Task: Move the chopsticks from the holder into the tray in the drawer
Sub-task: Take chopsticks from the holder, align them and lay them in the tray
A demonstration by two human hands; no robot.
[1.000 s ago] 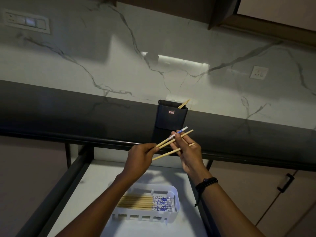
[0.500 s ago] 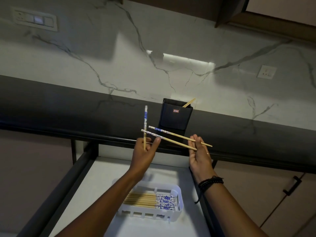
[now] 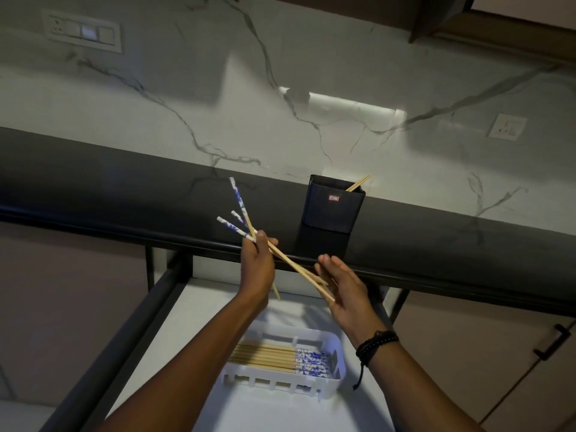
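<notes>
Up on the left of the marble wall sits a switch plate (image 3: 82, 31). Below it runs the dark counter (image 3: 93, 182), and under the counter's edge the drawer (image 3: 174, 332) stands pulled out, its dark side rail slanting down to the left and its pale floor showing.

The left hand (image 3: 257, 269) is raised above the drawer, in front of the counter's edge, with fingers and thumb pinched round three chopsticks (image 3: 240, 219). Their blue-and-white patterned ends fan upward and to the left of the hand, and the plain wooden ends point down and to the right. One of the three hangs steeper than the others, with its tip just below the left wrist.

Lower down, the white tray (image 3: 280, 385) lies on the drawer floor. A row of other chopsticks (image 3: 274, 358) lies flat in it, side by side, with the patterned ends to the right.

The dark holder (image 3: 332, 213) stands upright on the counter against the wall, above and to the right of the left hand. A wooden end (image 3: 358, 183) pokes from its far right corner; whether it is one stick or two I cannot tell.

The right hand (image 3: 346, 291) is near the left one, its fingers loosely straight and a little spread, closed on nothing. The tips of two held chopsticks lie against its palm. A black beaded wristband (image 3: 375, 341) circles its wrist.

Farther right are a wall socket (image 3: 508, 126) and, low down, a dark cabinet handle (image 3: 551, 344).
</notes>
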